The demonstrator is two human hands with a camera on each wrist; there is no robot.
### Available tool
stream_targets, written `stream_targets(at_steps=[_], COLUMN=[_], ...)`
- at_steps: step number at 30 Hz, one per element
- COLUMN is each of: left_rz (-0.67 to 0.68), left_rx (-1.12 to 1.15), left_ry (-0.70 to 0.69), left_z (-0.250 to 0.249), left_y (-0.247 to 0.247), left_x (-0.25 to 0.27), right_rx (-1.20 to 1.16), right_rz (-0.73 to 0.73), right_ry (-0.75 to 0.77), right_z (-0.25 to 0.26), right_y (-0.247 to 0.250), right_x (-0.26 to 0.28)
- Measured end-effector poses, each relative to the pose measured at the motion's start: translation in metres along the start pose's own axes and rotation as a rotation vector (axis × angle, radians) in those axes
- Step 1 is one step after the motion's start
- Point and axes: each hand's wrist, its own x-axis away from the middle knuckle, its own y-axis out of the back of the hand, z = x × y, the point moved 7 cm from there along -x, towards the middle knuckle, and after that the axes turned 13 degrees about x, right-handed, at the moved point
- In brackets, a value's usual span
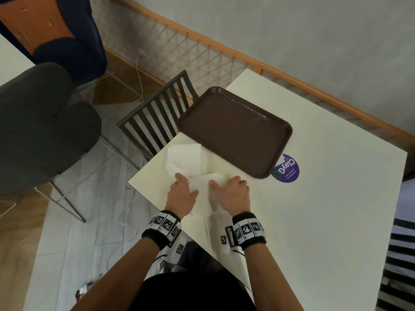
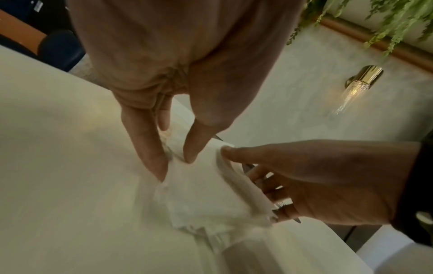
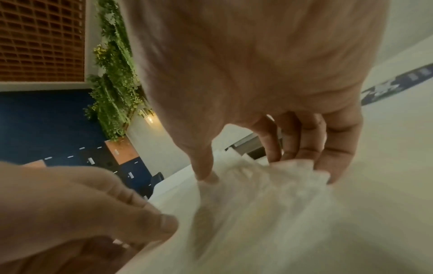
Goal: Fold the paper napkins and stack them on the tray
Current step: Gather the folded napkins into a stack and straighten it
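Observation:
A white paper napkin [image 1: 202,184] lies on the cream table [image 1: 314,198] between my two hands, partly lifted and blurred. My left hand [image 1: 187,185] rests on its left side; in the left wrist view the straight forefinger and thumb of this left hand [image 2: 175,166] press down on the napkin [image 2: 206,194]. My right hand [image 1: 226,182] grips the napkin's right edge. In the right wrist view this right hand [image 3: 267,176] has the napkin [image 3: 257,204] bunched between thumb and curled fingers. A loose pile of napkins [image 1: 184,159] lies just beyond. The brown tray [image 1: 235,131] holds nothing.
The table's left edge [image 1: 143,171] runs close to my left hand. A slatted dark chair [image 1: 157,122] stands behind that edge, and a grey padded chair [image 1: 40,131] is further left. A purple sticker [image 1: 286,170] lies beside the tray's near corner.

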Motion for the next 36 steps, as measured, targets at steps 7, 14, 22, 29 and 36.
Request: stream_targets(at_steps=[7, 14, 22, 29, 36], left_rz=[0.024, 0.193, 0.302, 0.365, 0.358], left_rx=[0.188, 0.647, 0.597, 0.452, 0.330], left_ry=[-0.007, 0.007, -0.147, -0.330, -0.417], left_z=[0.004, -0.010, -0.042, -0.068, -0.058], left_y=[-0.011, -0.010, -0.026, -0.032, -0.079], left_x=[0.000, 0.007, 0.017, 0.017, 0.002], right_rx=[-0.088, -0.724, -0.821, -0.710, -0.811], right_rz=[0.191, 0.148, 0.030, -0.215, -0.254], right_ry=[0.154, 0.379, 0.251, 0.340, 0.253], right_z=[0.004, -0.011, -0.024, -0.029, -0.056], right_y=[-0.015, 0.009, 0.008, 0.036, 0.030], right_x=[-0.002, 0.014, 0.020, 0.023, 0.015])
